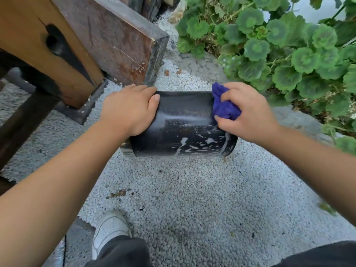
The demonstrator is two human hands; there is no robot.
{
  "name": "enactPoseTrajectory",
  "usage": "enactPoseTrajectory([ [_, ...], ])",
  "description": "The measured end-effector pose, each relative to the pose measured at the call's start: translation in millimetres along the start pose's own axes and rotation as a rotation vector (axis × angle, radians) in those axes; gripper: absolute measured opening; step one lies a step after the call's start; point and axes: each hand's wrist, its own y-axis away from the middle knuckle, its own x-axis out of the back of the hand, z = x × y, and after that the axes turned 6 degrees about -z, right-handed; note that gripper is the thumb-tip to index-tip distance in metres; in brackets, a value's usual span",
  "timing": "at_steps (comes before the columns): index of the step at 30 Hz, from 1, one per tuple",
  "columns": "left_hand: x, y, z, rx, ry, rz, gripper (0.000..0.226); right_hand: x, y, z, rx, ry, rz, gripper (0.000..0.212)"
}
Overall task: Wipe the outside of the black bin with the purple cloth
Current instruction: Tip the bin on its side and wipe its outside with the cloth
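Note:
The black bin, a glossy cylinder with pale wet streaks on its near side, is tipped over above the gravel. My left hand lies over its left end, thumb pressed on the black wall, fingers wrapped round the far edge. My right hand grips the bunched purple cloth and holds it against the bin's upper right side. The bin's left rim is hidden under my left hand.
White pebble gravel covers the ground. A wooden post on a rusty metal base stands just behind and left of the bin. Green leafy plants crowd the right. My white shoe is at the bottom.

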Motion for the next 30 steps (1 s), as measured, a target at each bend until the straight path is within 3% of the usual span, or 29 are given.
enactPoseTrajectory([
  [6, 1, 2, 1, -0.017, 0.053, 0.141, 0.038, -38, -39, -66, 0.088, 0.035, 0.021, 0.030],
  [10, 1, 0, -3, -0.032, 0.229, 0.223, 0.034, -59, -58, -100, 0.176, 0.009, -0.097, 0.035],
  [17, 2, 3, -8, -0.115, 0.200, 0.372, 0.031, -19, -39, -40, 0.027, 0.038, -0.111, 0.035],
  [21, 0, 5, -6, -0.068, 0.067, 0.416, 0.038, -4, -12, 2, -0.050, 0.004, 0.024, 0.034],
  [26, 6, 6, -8, -0.078, 0.076, 0.294, 0.049, -25, -14, 0, -0.144, -0.120, 0.207, 0.030],
  [28, -1, 15, -17, -0.091, 0.014, 0.220, 0.049, -26, -22, 4, -0.197, -0.166, 0.218, 0.034],
  [30, -14, 32, -23, -0.128, -0.010, 0.214, 0.064, -25, -27, 10, -0.215, -0.207, 0.219, 0.038],
])
